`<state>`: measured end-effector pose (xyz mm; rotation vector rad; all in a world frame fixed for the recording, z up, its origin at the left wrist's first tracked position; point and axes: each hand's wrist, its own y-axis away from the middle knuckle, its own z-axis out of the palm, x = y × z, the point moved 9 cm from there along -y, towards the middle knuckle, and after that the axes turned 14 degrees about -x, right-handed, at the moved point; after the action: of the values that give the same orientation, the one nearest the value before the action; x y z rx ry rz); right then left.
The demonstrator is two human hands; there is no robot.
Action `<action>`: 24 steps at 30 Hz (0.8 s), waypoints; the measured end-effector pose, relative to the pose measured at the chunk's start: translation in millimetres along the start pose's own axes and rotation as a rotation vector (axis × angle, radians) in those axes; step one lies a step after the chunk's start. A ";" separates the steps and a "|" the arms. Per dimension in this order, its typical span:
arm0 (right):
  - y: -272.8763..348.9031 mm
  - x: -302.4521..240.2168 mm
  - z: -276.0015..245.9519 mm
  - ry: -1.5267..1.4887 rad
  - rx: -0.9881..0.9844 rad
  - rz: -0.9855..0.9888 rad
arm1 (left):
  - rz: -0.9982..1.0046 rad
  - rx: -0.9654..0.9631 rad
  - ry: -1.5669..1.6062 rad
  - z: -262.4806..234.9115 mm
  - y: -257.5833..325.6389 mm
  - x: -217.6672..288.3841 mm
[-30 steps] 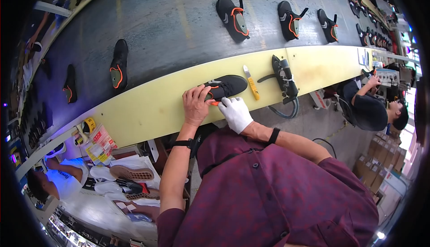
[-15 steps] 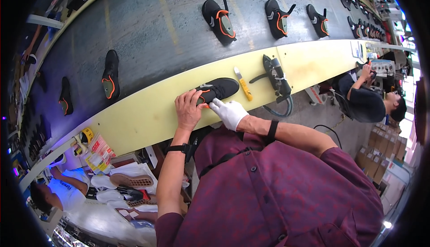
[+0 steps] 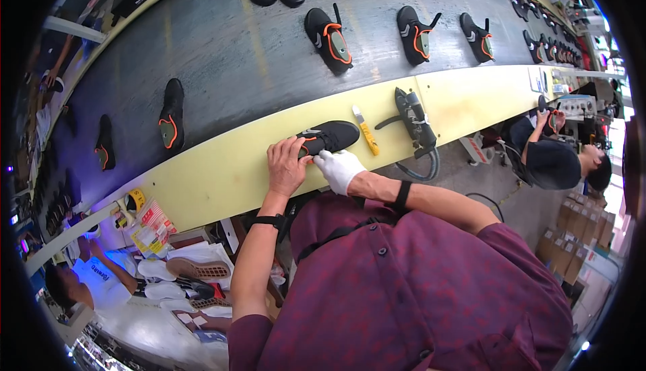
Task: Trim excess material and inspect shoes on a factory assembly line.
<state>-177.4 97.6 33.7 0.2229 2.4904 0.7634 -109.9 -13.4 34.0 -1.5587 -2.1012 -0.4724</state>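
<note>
A black shoe (image 3: 334, 135) with an orange-edged collar lies on the yellow bench edge (image 3: 202, 196), toe pointing right. My bare left hand (image 3: 286, 165) is closed over its heel end, fingers on the collar. In a white glove, my right hand (image 3: 339, 170) pinches at the near side of the collar; its fingertips almost meet my left thumb. Whatever small part sits between those fingertips is hidden. Just right of the toe lies a yellow utility knife (image 3: 367, 132). Beyond it rests a dark hand-held tool (image 3: 415, 120) with a grey hose.
Across the bench edge runs a dark conveyor belt (image 3: 222, 54) carrying several black shoes, one of them a shoe with an upright strap (image 3: 328, 40). A co-worker (image 3: 552, 159) handles a shoe at far right. Another person (image 3: 94, 280) is at lower left, beside piled soles (image 3: 198, 270).
My right hand's fingers have curled from stretched out to a pinch at the collar. My left hand keeps hold of the shoe. The view has shifted slightly.
</note>
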 end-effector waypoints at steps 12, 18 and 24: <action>-25.1 -3.0 -3.9 0.105 -0.070 0.069 | 0.011 0.006 -0.027 -5.2 -0.6 3.8; -16.4 24.0 -49.5 -0.135 0.113 0.055 | 0.025 0.011 0.012 -2.6 1.7 -1.9; -17.1 8.4 -49.3 -0.210 0.373 -0.090 | -0.008 0.003 0.029 -4.4 2.1 0.0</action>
<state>-210.5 62.5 55.2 0.3029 2.4026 0.2197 -107.1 -15.2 37.6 -1.5335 -2.0863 -0.4921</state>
